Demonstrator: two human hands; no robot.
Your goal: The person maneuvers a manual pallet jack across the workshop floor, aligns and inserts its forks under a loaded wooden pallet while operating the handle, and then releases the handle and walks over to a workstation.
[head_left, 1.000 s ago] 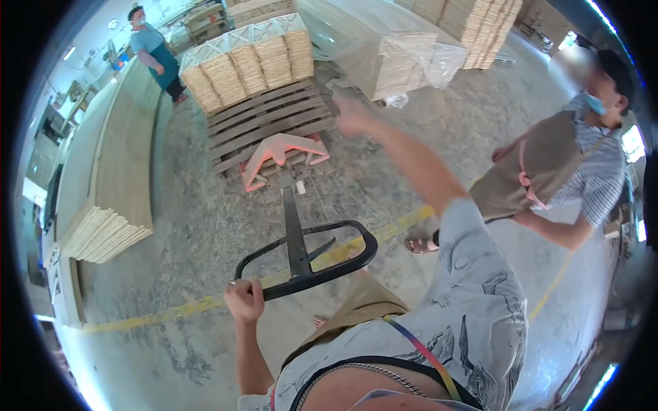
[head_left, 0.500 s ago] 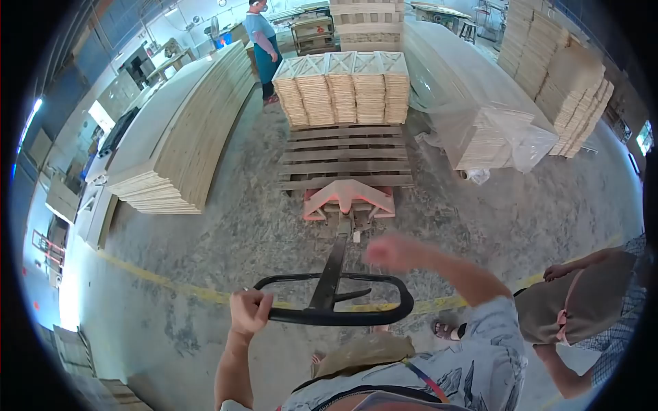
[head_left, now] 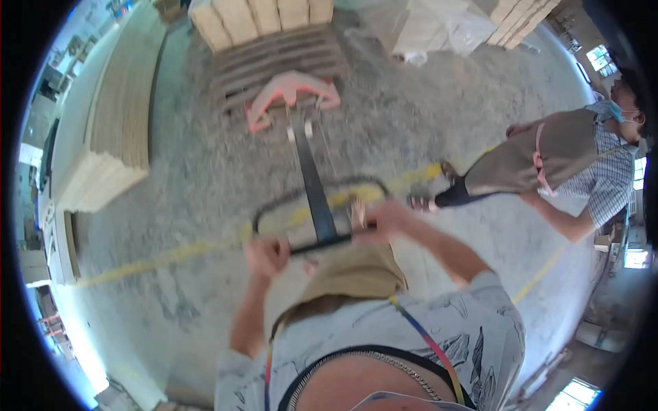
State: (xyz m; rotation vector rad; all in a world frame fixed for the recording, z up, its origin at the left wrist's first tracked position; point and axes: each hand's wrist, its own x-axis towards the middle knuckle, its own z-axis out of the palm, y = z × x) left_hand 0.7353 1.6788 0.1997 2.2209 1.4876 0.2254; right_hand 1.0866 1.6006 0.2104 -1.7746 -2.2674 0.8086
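We are seeing matt wood, painted metal and worn concrete.
On the pallet truck [head_left: 291, 86] we are noting reddish paint over what is looking like metal, and on its dark handle [head_left: 323, 219] a smooth finish, softened by blur. The pallet [head_left: 274, 60] is showing dull wooden slats; the board stack [head_left: 118, 103] is looking like pale, matt wood. We are finding glossy, crinkled plastic wrap [head_left: 447, 31], a scuffed concrete floor [head_left: 185, 198], the co-worker's matt cloth apron [head_left: 572, 147] and a shiny metal neck chain [head_left: 343, 355].

Left hand [head_left: 267, 257] and right hand [head_left: 388, 220] grip the black pallet-jack handle [head_left: 319, 244]
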